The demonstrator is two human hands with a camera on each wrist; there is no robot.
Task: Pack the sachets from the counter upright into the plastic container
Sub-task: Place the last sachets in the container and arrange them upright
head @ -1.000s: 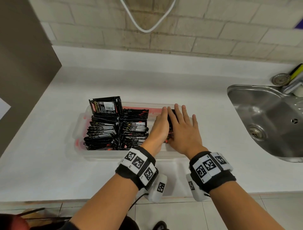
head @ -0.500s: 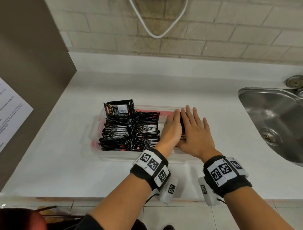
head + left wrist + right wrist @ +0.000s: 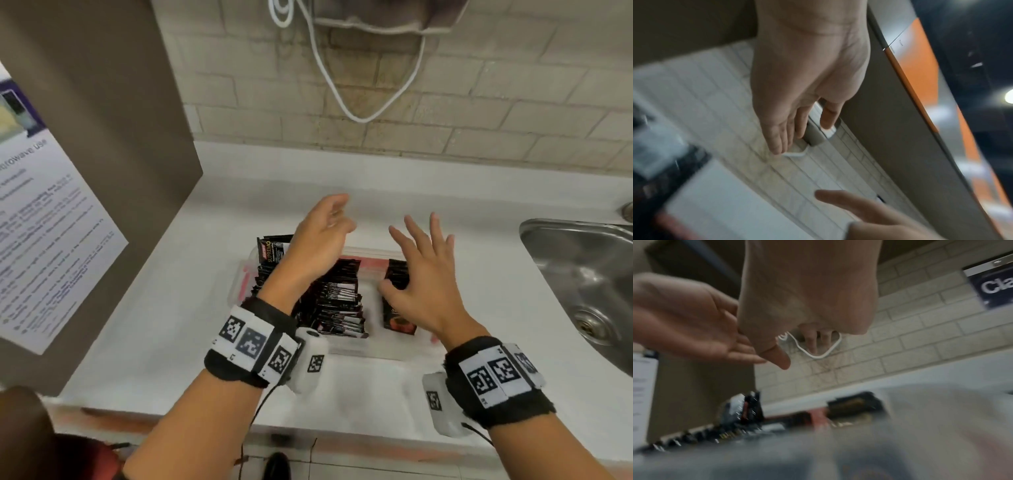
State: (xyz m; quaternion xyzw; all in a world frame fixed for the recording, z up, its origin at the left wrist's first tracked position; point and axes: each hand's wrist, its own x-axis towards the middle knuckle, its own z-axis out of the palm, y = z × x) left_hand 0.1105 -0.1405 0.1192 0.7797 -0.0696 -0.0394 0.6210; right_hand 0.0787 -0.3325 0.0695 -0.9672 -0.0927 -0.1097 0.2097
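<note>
Far left, a printed notice (image 3: pixel 51 222) on the brown panel, out of play. Then the plastic container (image 3: pixel 363 349) on the white counter (image 3: pixel 144 329), its left and middle crammed with black sachets (image 3: pixel 337 301), mostly on edge in rows, one tall SUPREMO sachet (image 3: pixel 272 248) leaning at the back left corner. Above them the left hand (image 3: pixel 320 236), raised, fingers loose, gripping nothing (wrist view confirms a bare palm). Next, a small separate stack (image 3: pixel 397 294) at the container's right, tilted rather than truly upright. Over it the right hand (image 3: pixel 423 284), fingers spread, clear of the packs, holding nothing. Far right, the steel sink (image 3: pixel 582 284). Probably light, thin, slick foil, floppy alone but stiffer bunched: best pinched by the flat faces near the top edge, several together, pressed sideways against the neighbours to stay standing.
</note>
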